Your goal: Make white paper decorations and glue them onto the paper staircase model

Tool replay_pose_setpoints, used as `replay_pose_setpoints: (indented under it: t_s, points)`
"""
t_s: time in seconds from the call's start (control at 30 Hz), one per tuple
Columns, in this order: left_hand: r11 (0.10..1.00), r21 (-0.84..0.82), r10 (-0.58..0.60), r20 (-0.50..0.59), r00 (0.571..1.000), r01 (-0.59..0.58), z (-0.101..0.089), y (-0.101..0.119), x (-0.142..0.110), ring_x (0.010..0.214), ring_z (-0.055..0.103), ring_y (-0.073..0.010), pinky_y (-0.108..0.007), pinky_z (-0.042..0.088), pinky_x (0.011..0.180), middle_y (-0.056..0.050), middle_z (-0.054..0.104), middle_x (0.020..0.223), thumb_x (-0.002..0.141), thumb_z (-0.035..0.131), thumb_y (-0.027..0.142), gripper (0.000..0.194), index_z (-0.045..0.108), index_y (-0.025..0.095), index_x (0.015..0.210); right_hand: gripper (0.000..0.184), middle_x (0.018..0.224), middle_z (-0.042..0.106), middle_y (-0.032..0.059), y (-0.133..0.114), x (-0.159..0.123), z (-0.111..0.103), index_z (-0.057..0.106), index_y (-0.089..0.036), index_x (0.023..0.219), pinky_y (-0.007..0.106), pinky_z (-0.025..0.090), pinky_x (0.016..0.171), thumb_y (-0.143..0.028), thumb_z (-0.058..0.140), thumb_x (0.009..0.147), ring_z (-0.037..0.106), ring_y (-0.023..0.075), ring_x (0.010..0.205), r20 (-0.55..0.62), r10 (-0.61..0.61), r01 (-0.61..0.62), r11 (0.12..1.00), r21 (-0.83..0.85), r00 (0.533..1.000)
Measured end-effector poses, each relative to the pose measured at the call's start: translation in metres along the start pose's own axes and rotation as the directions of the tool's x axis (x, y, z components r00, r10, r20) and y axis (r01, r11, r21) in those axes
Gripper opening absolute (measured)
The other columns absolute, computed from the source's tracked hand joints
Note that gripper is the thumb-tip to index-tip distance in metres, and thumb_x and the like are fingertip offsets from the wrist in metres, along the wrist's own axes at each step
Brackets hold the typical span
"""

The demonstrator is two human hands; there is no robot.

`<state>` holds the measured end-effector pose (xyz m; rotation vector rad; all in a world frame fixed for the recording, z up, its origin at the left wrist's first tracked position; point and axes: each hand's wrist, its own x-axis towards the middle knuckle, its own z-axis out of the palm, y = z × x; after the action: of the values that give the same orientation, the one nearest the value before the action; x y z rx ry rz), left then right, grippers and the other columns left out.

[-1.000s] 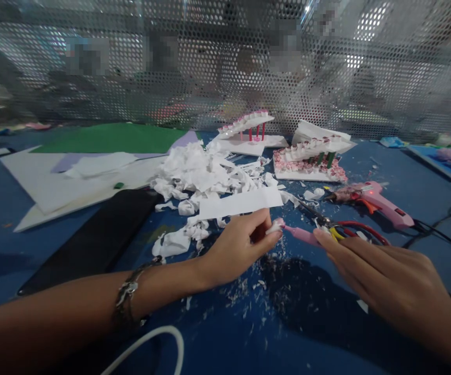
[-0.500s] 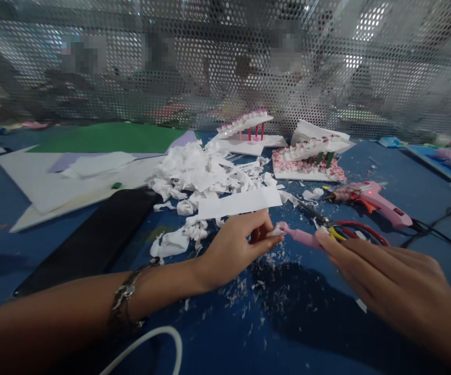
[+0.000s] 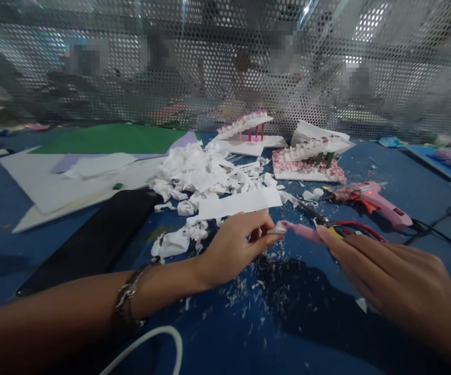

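From my viewing end, I see my left hand (image 3: pixel 229 250) with thumb and forefinger closed in a pinch on a small white-and-pink piece (image 3: pixel 278 228), which sticks out past their tips. My right hand (image 3: pixel 397 289) has its fingertips closed on a slim pink stick (image 3: pixel 307 233); its narrow end meets the piece or sits right beside it, I can't tell which. Just beyond my left fingers lies a blank white strip (image 3: pixel 241 203), with a heap of crumpled paper (image 3: pixel 196 169) behind it. Past my right fingertips I make out a tool with red and yellow handles (image 3: pixel 356 225), partly covered by that hand, and farther out a pink glue gun (image 3: pixel 387 204). Beyond both sets of fingers stand a model on pink and red posts (image 3: pixel 248 125) and another on green posts (image 3: pixel 311 151). Pale scraps dot the blue tabletop (image 3: pixel 217 333) beneath my fingers.
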<state>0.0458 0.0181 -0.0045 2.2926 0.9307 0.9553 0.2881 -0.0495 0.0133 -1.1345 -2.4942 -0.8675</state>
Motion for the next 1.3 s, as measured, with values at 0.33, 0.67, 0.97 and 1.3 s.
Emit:
replay_pose_setpoints:
  t_s: [0.33,0.67,0.97,1.3]
  points:
    - [0.985,-0.118,-0.119,0.065,0.991,0.126,-0.001,0.001,0.001,0.054,0.053,-0.0046,-0.016,0.04,0.052,0.002,0.061,0.066,0.085,0.051,0.035,0.024,0.058,0.016,0.075,0.06,0.087,0.067,-0.0025,0.001,-0.003,0.001,0.026,-0.022,0.139,0.027,0.035,0.051,-0.014,0.049,0.084,0.053,0.0094,0.055,-0.02,0.041,-0.042,0.998,-0.048,0.999]
    - [0.957,-0.182,-0.197,0.159,0.967,0.225,0.001,0.001,-0.002,0.036,0.051,-0.0054,-0.016,0.04,0.043,0.006,0.052,0.046,0.083,0.052,0.042,0.026,0.058,0.016,0.082,0.053,0.085,0.067,-0.0008,0.001,0.002,0.001,0.033,-0.022,0.136,0.027,0.034,0.05,-0.016,0.048,0.086,0.052,0.0097,0.053,-0.052,0.062,-0.066,0.995,-0.071,0.997]
    - [0.989,-0.018,-0.146,0.079,0.986,0.148,0.001,-0.001,-0.001,0.048,0.046,-0.0058,-0.018,0.035,0.047,0.001,0.059,0.063,0.082,0.053,0.038,0.024,0.058,0.016,0.075,0.046,0.077,0.065,-0.0008,0.003,0.007,-0.001,0.041,-0.019,0.131,0.027,0.033,0.049,-0.014,0.044,0.085,0.051,0.0108,0.054,-0.033,0.035,-0.038,0.995,-0.096,0.999]
    - [0.899,0.375,0.2,0.111,0.974,-0.227,-0.005,-0.005,0.001,0.06,0.055,-0.0092,-0.021,0.037,0.055,-0.001,0.065,0.08,0.083,0.051,0.021,0.008,0.053,0.016,0.077,0.05,0.085,0.066,0.0013,0.001,0.008,-0.004,0.039,-0.022,0.132,0.027,0.036,0.056,-0.008,0.04,0.083,0.056,0.0145,0.065,0.049,0.033,-0.029,0.996,-0.083,0.998]
